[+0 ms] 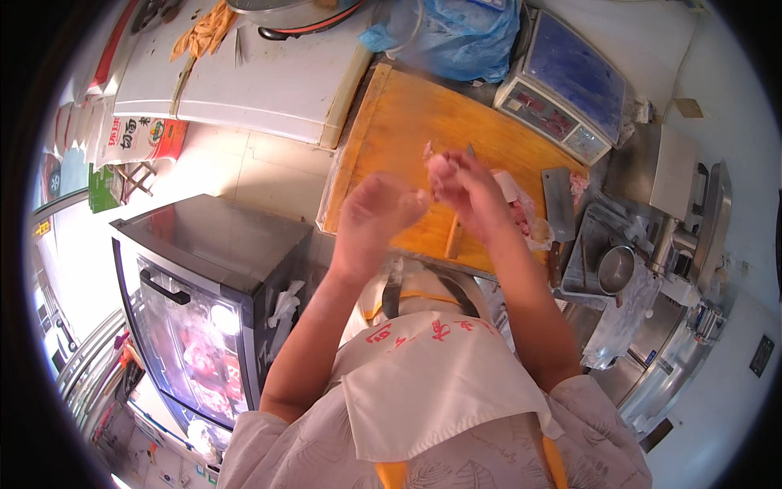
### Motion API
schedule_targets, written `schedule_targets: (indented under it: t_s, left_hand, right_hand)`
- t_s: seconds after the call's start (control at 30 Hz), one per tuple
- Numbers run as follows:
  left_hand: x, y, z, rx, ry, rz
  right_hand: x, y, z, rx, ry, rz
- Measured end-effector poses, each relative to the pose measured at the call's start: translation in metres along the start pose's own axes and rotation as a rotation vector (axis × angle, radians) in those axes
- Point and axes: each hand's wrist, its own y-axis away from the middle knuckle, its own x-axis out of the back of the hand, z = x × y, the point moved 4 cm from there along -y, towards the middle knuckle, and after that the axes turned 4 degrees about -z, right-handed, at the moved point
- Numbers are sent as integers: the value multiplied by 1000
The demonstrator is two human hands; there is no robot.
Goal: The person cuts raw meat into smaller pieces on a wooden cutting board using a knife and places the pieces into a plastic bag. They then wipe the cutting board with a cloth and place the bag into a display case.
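Observation:
Both my hands hang over a wooden cutting board (pixel 415 114). Smeared by motion, my left hand (pixel 376 213) is above the board's near left part, thumb toward the right; its finger pose is unclear. My right hand (pixel 466 186) is closed, fingers curled, with a small pinkish bit at the fingertips too blurred to name. Under and beside it lies a knife with a wooden handle (pixel 454 238), its blade partly hidden by my hand. Pieces of raw meat (pixel 521 218) lie right of my right hand, partly covered by my wrist. A cleaver (pixel 558 204) rests farther right.
A scale (pixel 562 90) and a blue plastic bag (pixel 456 37) stand behind the board. At right, a metal tray (pixel 590 248) holds a ladle (pixel 617 269). A glass-fronted cabinet (pixel 204 318) is at left, a white chest (pixel 261 90) farther back.

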Motion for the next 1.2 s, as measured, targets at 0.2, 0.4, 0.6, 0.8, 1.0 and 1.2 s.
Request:
schedule_targets:
  t_s: [0.2,0.4,0.6,0.8,1.0,1.2]
  left_hand:
    - [-66,25,15,-393,-530,-117]
    - [-119,38,3,-503,-645,-270]
    - [-128,27,0,-489,-915,-249]
    - [-128,-5,-74,-618,-1090,48]
    - [-114,-12,-64,-109,-298,-126]
    - [-111,1,-48,0,-245,-206]
  right_hand:
    - [-14,85,0,45,-541,-148]
    - [29,119,6,164,-559,-146]
    - [84,166,-32,271,-618,58]
    - [93,177,-69,414,-391,202]
    - [118,98,-2,19,-178,235]
    - [118,107,6,315,803,487]
